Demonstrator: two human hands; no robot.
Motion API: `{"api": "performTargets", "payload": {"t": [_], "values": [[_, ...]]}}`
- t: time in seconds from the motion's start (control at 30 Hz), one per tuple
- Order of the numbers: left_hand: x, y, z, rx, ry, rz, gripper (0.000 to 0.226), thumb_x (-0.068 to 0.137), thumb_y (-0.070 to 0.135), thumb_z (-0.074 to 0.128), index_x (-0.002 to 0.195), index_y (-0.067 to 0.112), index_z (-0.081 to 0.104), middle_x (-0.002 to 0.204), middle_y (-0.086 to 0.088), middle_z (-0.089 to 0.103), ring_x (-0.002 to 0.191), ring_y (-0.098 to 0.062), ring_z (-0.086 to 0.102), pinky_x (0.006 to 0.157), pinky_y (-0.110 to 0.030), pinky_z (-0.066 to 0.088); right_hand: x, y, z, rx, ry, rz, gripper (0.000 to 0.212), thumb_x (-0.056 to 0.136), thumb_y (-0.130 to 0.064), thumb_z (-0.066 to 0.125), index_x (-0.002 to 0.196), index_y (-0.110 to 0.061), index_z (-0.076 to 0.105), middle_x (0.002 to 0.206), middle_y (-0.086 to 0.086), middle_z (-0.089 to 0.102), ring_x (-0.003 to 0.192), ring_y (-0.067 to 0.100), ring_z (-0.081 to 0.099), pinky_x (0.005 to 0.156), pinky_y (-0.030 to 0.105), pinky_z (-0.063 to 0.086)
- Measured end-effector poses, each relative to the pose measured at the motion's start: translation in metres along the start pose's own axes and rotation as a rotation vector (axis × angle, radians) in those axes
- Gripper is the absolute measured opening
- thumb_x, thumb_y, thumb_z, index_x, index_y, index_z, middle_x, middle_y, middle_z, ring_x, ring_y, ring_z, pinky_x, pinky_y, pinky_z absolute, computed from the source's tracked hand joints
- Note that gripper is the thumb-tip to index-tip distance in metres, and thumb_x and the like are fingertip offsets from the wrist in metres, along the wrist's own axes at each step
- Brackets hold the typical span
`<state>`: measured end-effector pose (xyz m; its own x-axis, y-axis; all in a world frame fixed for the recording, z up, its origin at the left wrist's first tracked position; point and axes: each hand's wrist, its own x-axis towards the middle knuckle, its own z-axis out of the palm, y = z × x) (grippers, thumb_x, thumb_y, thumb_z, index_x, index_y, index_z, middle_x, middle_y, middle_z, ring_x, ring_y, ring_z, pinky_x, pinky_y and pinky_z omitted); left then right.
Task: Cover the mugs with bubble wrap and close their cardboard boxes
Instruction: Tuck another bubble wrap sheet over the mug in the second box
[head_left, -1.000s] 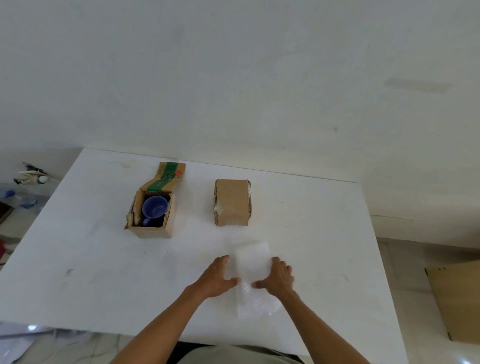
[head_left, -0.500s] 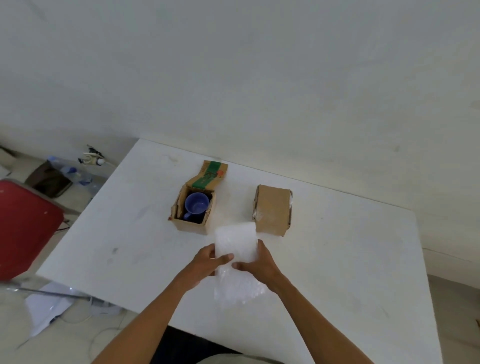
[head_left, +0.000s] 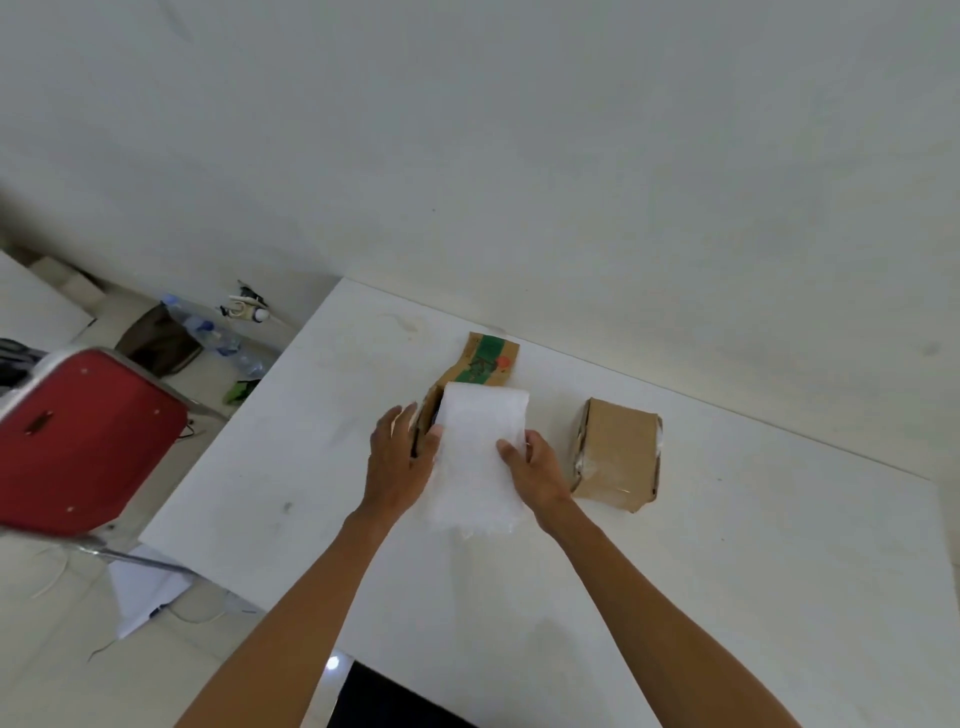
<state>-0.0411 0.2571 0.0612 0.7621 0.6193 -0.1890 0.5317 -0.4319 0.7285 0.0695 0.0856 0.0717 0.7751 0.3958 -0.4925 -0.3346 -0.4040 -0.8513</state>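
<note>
A white sheet of bubble wrap (head_left: 475, 457) is held over the open cardboard box (head_left: 480, 364), whose lid with green tape stands up at the back. The blue mug inside is hidden beneath the sheet. My left hand (head_left: 400, 457) pinches the sheet's left edge with the thumb, fingers spread against the box's left side. My right hand (head_left: 535, 467) grips the sheet's right edge. A second cardboard box (head_left: 615, 454) lies shut to the right, with clear wrap showing at its seams.
The white table (head_left: 727, 571) meets a white wall at the back. A red chair (head_left: 78, 441) stands off the left edge. Bottles, a brown bag and papers lie on the floor at left.
Both hands lifted the bubble wrap from the table front and carried it forward-left over the open box, hiding the mug. The camera swung left.
</note>
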Motion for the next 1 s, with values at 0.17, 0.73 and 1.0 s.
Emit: {"api": "performTargets", "payload": {"t": [0.17, 0.73, 1.0], "values": [[0.004, -0.010, 0.009, -0.121, -0.144, -0.173, 0.061, 0.103, 0.056, 0.034, 0.147, 0.014, 0.040, 0.137, -0.001, 0.054, 0.125, -0.022, 0.053, 0.101, -0.037, 0.043, 0.010, 0.007, 0.008, -0.055, -0.018, 0.013, 0.027, 0.098, -0.030, 0.060, 0.114, -0.009, 0.058, 0.107, 0.010, 0.066, 0.090, 0.025, 0.064, 0.072, 0.034, 0.055], [-0.069, -0.021, 0.063, -0.065, -0.341, -0.104, 0.047, 0.096, 0.024, 0.064, 0.142, 0.017, 0.053, 0.123, -0.006, 0.070, 0.107, -0.022, 0.068, 0.082, -0.023, 0.053, -0.038, 0.049, -0.046, -0.273, 0.075, -0.118, 0.056, 0.092, -0.026, 0.067, 0.140, -0.021, 0.039, 0.102, -0.001, 0.059, 0.092, 0.019, 0.059, 0.080, 0.036, 0.053], [-0.085, 0.000, 0.070, -0.012, 0.031, 0.064, 0.048, 0.106, 0.030, 0.041, 0.152, 0.014, 0.036, 0.154, -0.005, 0.044, 0.141, -0.021, 0.042, 0.115, -0.035, 0.038, -0.055, 0.077, -0.050, -0.514, 0.087, -0.414, 0.041, 0.098, -0.029, 0.057, 0.136, -0.025, 0.044, 0.133, 0.005, 0.048, 0.107, 0.025, 0.058, 0.082, 0.034, 0.052]]}}
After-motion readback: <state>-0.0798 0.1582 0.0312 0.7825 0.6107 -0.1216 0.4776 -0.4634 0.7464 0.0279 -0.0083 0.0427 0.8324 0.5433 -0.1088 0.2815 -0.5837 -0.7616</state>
